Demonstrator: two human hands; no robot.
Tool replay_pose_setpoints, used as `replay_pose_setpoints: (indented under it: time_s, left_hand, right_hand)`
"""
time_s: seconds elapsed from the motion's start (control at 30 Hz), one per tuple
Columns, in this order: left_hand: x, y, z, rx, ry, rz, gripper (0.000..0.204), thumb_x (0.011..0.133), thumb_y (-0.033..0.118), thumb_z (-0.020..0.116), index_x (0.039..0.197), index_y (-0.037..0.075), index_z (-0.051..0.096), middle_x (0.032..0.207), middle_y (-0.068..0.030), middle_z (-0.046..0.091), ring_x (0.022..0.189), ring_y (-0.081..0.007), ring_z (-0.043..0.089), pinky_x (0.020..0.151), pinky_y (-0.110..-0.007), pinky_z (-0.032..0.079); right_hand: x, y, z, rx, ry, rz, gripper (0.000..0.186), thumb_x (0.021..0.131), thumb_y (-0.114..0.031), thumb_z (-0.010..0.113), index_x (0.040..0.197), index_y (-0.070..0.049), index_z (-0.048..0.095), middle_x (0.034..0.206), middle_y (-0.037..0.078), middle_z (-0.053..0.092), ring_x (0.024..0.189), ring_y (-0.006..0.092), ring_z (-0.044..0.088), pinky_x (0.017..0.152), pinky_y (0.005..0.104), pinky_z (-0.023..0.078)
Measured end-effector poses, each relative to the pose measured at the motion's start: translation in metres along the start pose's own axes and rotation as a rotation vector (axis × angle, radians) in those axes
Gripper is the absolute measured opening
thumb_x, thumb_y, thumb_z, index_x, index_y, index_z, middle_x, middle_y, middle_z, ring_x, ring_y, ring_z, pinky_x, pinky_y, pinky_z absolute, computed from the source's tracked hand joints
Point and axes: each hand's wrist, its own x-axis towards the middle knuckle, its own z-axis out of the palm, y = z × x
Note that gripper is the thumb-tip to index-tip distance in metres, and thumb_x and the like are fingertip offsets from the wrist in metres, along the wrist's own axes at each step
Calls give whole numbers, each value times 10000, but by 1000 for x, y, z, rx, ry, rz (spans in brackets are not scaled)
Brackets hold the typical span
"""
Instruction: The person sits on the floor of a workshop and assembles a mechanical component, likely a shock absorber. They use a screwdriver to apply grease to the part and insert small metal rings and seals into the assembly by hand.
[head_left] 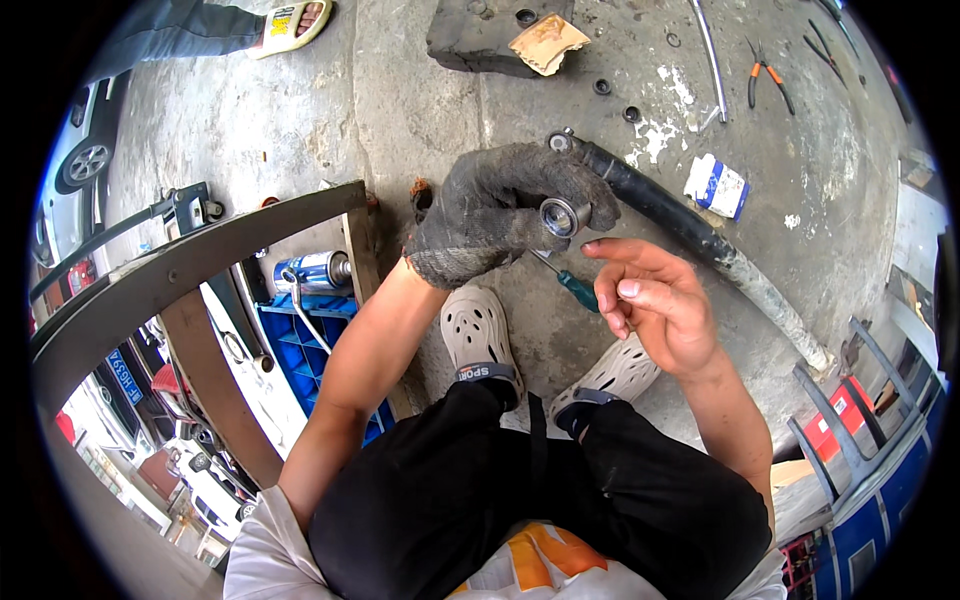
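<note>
Person is sitting or crouching on a concrete floor (300,110), knees in dark trousers at the bottom, pale clogs (478,330) just beyond. Right hand (655,300) is bare, grip released and holding nothing, fingers loosely curled, hovering just right of the ring. Left hand (500,215), in a dirty dark glove, is clenching its grip around a small metal ring (563,215), bearing-like, held up at chest level with the open face turned toward the camera. A green-handled screwdriver (570,285) is lying on the floor under the hands.

Judgement: handling goes best with the gloved fingers pinching the ring's outer rim, so the bore is staying clear and the bare fingertips are reaching the centre squarely.

Further out, a thick black hose (690,230) is running diagonally right, its metal end just beside the glove. A curved metal frame (200,255) is crowding the left side, a blue crate (315,340) beneath it. Open floor ahead is holding loose washers, orange pliers (765,80), a small blue-white box (717,186) and a dark block (480,40). Another person's sandalled foot (290,25) is at top left.
</note>
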Motion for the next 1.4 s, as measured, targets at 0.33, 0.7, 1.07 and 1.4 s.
replay_pose_setpoints:
  time_s: [0.33,0.7,1.07,1.4]
  left_hand:
    - [5,5,3,424,-104,289,401,835,319,730,1054,-16,710,1033,-149,709,1068,-320,630,899,-413,508]
    - [8,14,15,835,-54,432,261,781,109,721,1026,21,709,1001,-115,714,1013,-321,652,868,-406,525]
    - [5,8,20,854,20,362,364,723,22,739,1082,25,680,996,-120,702,931,-290,662,829,-367,528]
    - [7,7,18,943,-21,407,390,735,35,741,1118,44,668,1045,-125,697,962,-323,668,841,-399,535]
  right_hand:
    - [-8,0,1,-372,204,-359,300,889,-53,564,1161,50,636,814,74,621,694,96,551,585,213,429]
    - [-6,-15,23,-1233,167,-943,392,706,27,635,1095,69,667,622,68,587,476,177,533,445,285,389]
    - [2,-7,21,-1332,249,-870,471,723,-14,669,1190,45,645,626,55,555,490,183,522,459,299,397]
    - [4,-5,23,-1302,251,-811,449,743,-21,677,1185,46,633,647,64,595,499,196,567,475,303,433]
